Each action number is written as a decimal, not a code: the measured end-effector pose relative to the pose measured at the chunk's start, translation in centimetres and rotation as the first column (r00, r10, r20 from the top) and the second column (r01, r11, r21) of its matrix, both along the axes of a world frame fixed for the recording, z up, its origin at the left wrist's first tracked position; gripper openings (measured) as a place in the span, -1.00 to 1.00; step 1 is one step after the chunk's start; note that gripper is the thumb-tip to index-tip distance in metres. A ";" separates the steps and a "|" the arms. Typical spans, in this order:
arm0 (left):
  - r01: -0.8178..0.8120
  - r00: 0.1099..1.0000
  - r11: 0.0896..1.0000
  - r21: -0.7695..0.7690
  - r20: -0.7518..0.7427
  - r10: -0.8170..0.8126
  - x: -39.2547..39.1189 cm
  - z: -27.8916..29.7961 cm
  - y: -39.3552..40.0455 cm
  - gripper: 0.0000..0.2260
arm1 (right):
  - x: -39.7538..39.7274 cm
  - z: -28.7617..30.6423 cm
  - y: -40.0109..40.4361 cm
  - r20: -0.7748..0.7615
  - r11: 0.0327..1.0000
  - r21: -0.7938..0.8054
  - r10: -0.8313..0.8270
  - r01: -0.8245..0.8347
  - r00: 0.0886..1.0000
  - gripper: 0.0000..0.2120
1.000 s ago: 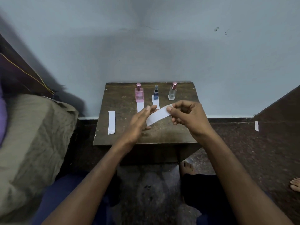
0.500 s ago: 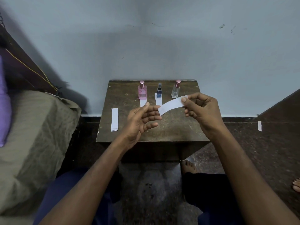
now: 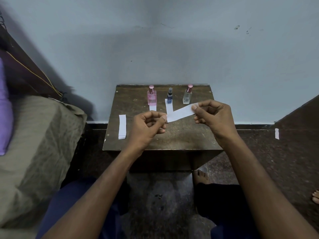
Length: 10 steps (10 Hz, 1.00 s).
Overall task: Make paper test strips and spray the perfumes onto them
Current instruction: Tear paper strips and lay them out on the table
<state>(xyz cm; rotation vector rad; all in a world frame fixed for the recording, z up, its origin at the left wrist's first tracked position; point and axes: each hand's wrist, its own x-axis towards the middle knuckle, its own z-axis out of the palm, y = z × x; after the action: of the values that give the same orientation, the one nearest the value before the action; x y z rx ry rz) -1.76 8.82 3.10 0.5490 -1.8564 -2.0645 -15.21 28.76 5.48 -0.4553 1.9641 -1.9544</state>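
A bed (image 3: 34,144) with an olive cover fills the left of the scene, and a dark wooden tabletop (image 3: 172,138) stands against the far wall. Above its middle, the left hand (image 3: 146,128) and the right hand (image 3: 215,118) hold a paper strip (image 3: 179,113) between them, off the surface, its right end higher and farther. Each hand's fingers are curled, thumb and forefinger pinching one end.

Along the far edge stand a pink bottle (image 3: 152,97), a small blue bottle (image 3: 169,98) and a clear bottle (image 3: 187,96). A laid strip (image 3: 152,108) lies just near of the pink one, and another (image 3: 168,107) under the blue one. Only the clear bottle lacks one. A spare stack of strips (image 3: 122,126) lies at the left.

The likely risk is pulling unevenly, which could tear or crease the thin paper, or brushing a bottle over when lowering it.
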 end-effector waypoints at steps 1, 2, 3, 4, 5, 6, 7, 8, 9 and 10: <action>-0.066 0.998 0.982 -0.174 -0.023 0.062 0.1 -0.2 0.0 -0.90 | 0.1 -0.1 -0.2 0.013 1.000 0.018 0.010 -0.010 1.000 -0.79; -0.087 0.996 0.971 -0.224 -0.024 0.084 0.2 -0.2 -0.5 -0.89 | 0.2 -0.1 -0.2 0.030 1.000 0.024 0.004 -0.005 1.000 -0.78; -0.034 0.999 0.966 -0.255 0.028 0.043 0.1 -0.5 -1.0 -0.92 | 0.6 1.1 -0.6 -0.030 0.994 0.101 -0.025 0.028 0.999 -0.82; -0.050 0.988 0.763 -0.644 0.082 0.134 0.2 -1.9 -1.9 -0.88 | 1.1 4.4 -0.7 0.040 0.991 -0.127 0.045 -0.040 0.998 -0.92; 0.079 0.965 0.534 -0.842 0.200 0.172 0.2 -4.0 -2.5 -0.50 | 1.5 8.3 -0.6 0.261 0.553 -0.821 0.588 -0.145 0.766 -0.87; 0.365 0.872 0.455 -0.812 0.469 0.138 0.5 -5.5 -2.1 -0.14 | 1.4 5.9 -1.1 0.261 0.896 -0.371 0.354 -0.245 0.898 -0.80; 0.518 0.781 0.391 -0.761 0.607 0.148 1.0 -6.6 -1.5 -0.03 | 1.9 3.0 -1.6 -0.171 0.852 0.522 0.126 -0.018 0.977 -0.87; 0.538 0.757 0.414 -0.734 0.637 0.144 1.0 -7.2 -1.3 -0.03 | 1.7 4.5 -1.2 0.206 0.975 -0.122 0.210 -0.188 0.956 -0.80; 0.550 0.753 0.398 -0.734 0.642 0.145 0.9 -7.0 -1.2 -0.03 | 1.5 6.5 -1.3 0.322 0.611 -0.774 0.605 -0.165 0.728 -0.83; 0.557 0.749 0.403 -0.727 0.649 0.135 0.7 -6.9 -1.3 -0.03 | 1.1 3.6 -1.3 0.304 0.969 -0.127 0.242 -0.212 0.922 -0.89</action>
<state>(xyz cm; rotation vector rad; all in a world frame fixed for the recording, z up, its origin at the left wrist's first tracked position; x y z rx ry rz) -1.05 7.53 -3.76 0.7094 -3.1933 -0.5707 -14.11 27.49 9.04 -0.3479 1.5542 -1.8435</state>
